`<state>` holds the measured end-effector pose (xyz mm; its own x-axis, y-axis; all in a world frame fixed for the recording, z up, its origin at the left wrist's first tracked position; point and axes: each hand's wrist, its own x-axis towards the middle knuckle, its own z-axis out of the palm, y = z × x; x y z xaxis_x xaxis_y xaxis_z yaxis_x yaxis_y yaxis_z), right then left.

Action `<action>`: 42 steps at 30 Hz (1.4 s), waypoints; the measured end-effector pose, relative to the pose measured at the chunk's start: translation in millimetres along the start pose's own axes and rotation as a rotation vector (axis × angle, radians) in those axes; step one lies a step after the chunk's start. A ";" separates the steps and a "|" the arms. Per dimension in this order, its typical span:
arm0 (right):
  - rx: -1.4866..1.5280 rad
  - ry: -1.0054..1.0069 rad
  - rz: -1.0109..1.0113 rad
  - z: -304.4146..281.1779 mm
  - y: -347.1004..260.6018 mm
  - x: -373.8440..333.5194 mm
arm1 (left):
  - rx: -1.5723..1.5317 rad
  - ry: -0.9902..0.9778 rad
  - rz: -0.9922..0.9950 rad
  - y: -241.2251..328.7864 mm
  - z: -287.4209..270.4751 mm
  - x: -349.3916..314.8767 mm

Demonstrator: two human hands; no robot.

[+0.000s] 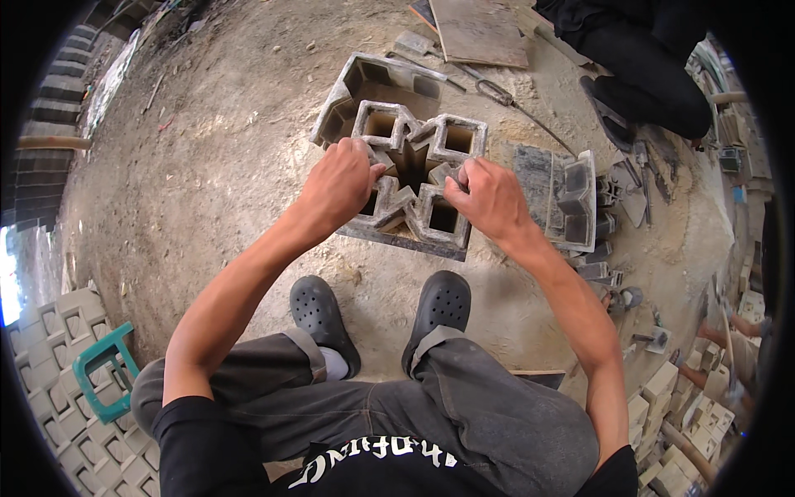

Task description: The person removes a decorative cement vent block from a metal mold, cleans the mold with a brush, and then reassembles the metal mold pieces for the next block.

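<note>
Down on the sandy ground, just ahead of the two black clogs (pixel 377 319), sits the patterned concrete block in its mould (pixel 414 178), and both hands are on it. Left hand (pixel 335 186) closes its grip over the left-hand ribs of the casting, fingers curled tight onto the grey edge near the star-shaped middle opening. Right hand (pixel 489 199) does likewise on the right side, fingers hooked over an inner rib, thumb tucked in. Neither grip is spread at all; both are clamped on the block's pattern walls.

Behind it, touching its far corner, lies an open grey mould frame (pixel 364 87). Off to the right rests another mould piece with dark pockets (pixel 563 199), and beyond it a scatter of small metal inserts (pixel 609 236). A seated person in black (pixel 646 74) is at the far right edge of the ground. Finished blocks (pixel 58 364) are stacked at the lower left, with a green stool (pixel 103 373) on them.

To my eye, this is the freeing stage: working the inner form pieces loose. I'd say what follows calls for an even, straight pull from both sides, so thin ribs don't crack.
</note>
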<state>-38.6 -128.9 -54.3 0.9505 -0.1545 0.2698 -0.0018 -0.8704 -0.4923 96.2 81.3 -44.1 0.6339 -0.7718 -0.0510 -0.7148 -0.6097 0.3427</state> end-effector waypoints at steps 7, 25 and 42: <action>0.009 -0.006 0.003 1.3 1.2 -0.9 | -0.022 -0.024 -0.018 1.9 -5.1 0.0; -0.175 0.113 0.183 -125.3 1.4 -16.3 | -0.038 -0.071 0.224 96.2 -73.7 54.3; -0.149 0.092 0.571 -105.6 186.4 -68.7 | 0.182 -0.306 0.514 189.2 71.6 222.8</action>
<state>-137.1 -329.9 -77.1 0.7558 -0.6510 0.0704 -0.5543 -0.6934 -0.4605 81.1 -218.8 -57.7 0.1013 -0.9751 -0.1975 -0.9618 -0.1468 0.2313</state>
